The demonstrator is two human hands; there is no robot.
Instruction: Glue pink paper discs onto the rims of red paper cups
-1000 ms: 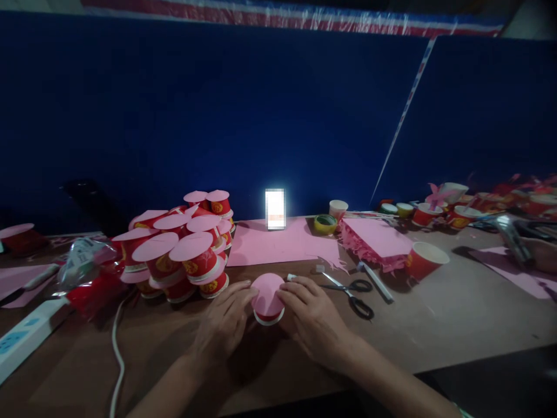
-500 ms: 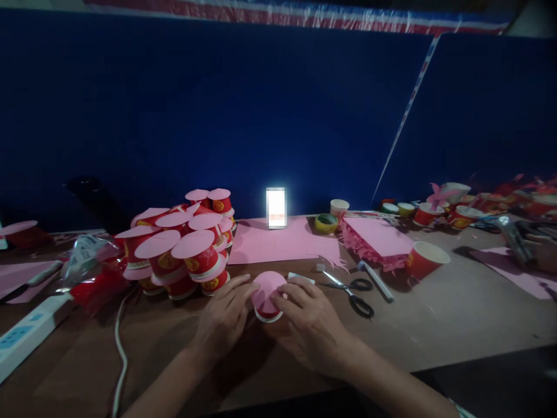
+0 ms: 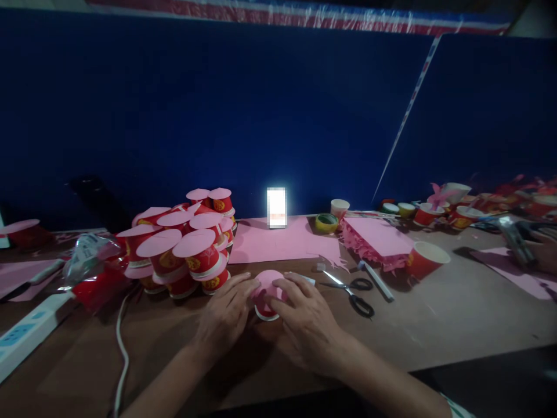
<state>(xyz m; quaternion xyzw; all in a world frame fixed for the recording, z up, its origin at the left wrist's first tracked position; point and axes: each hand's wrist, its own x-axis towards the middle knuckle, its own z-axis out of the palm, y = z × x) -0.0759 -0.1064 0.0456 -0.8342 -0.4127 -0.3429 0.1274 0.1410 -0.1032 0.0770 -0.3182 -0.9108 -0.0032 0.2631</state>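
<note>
An upturned red paper cup stands on the table in front of me, its white rim down. On its base lies a round pink paper disc. My left hand grips the cup and disc from the left, fingertips at the disc's edge. From the right, my right hand curls round them, its fingers over the disc's right part. The hands hide both sides of the cup. Just behind my right fingers lies a small white tube, partly covered.
Stacked red cups with pink discs stand at left, near a power strip and its white cable. Scissors, a white pen-like stick, a tape roll and fringed pink paper lie at right. Another person's hand shows far right.
My right fingers have shifted slightly left and further over the disc. My left hand stays almost where it was, and the cup remains between both hands.
</note>
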